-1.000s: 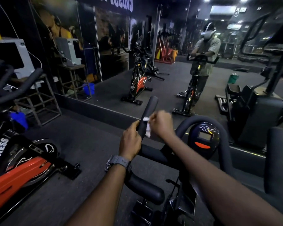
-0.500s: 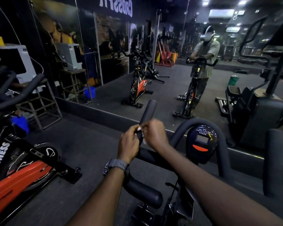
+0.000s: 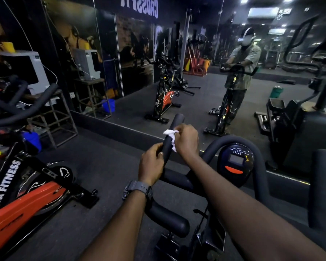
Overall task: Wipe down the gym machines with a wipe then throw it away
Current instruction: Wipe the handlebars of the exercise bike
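Note:
A black spin bike fills the lower middle of the head view, its left handlebar grip [image 3: 174, 125] pointing up and away from me. My left hand [image 3: 151, 162] is wrapped around the lower part of that grip, a grey watch on the wrist. My right hand [image 3: 186, 141] presses a crumpled white wipe [image 3: 170, 135] against the grip just above my left hand. The bike's round console [image 3: 235, 162] with an orange button sits to the right, under a curved black bar.
An orange and black spin bike [image 3: 26, 196] stands close at the left. A wall mirror [image 3: 196, 81] runs ahead, reflecting bikes and a person. A metal stand [image 3: 53, 117] with a blue bucket [image 3: 32, 140] is at the left; a dark machine [image 3: 309, 125] stands at the right.
My right hand has slid the wipe up the handlebar grip from beside my left hand. My left hand keeps its hold lower on the grip.

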### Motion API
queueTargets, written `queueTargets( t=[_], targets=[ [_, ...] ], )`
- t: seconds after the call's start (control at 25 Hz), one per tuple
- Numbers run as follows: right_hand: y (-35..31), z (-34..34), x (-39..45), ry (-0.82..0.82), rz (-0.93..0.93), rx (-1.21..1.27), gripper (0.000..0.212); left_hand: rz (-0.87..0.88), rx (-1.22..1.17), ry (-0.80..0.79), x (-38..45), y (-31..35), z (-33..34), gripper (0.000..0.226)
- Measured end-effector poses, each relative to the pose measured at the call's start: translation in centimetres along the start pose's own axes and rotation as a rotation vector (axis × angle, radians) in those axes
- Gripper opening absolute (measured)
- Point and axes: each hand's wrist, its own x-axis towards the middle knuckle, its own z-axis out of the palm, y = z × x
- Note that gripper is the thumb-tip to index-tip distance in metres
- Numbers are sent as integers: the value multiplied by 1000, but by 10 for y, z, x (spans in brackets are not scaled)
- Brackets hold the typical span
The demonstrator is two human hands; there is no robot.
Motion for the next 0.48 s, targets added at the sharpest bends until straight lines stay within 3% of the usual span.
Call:
queueTargets(
  t=[0.08, 0.2, 0.28, 0.32, 0.4, 0.48],
  targets=[
    [-3, 3, -6, -9, 45, -30, 19, 16, 40, -5, 1, 0, 1, 40],
    [0, 13, -41, -111, -53, -118, 24, 16, 20, 11, 1, -2, 2, 41],
    [6, 19, -48, -98, 37, -52, 24, -2, 16, 3, 7, 3, 4, 40],
    [8, 26, -47, -54, 128, 43, 20, -7, 22, -14, 13, 8, 6, 39],
    [8, 37, -39, -27, 393, 492, 15, -14, 32, -57, 31, 17, 10, 39],
    [7, 41, -14, 60, 586, 877, 29, -18, 47, -86, 47, 20, 13, 39]
  ],
)
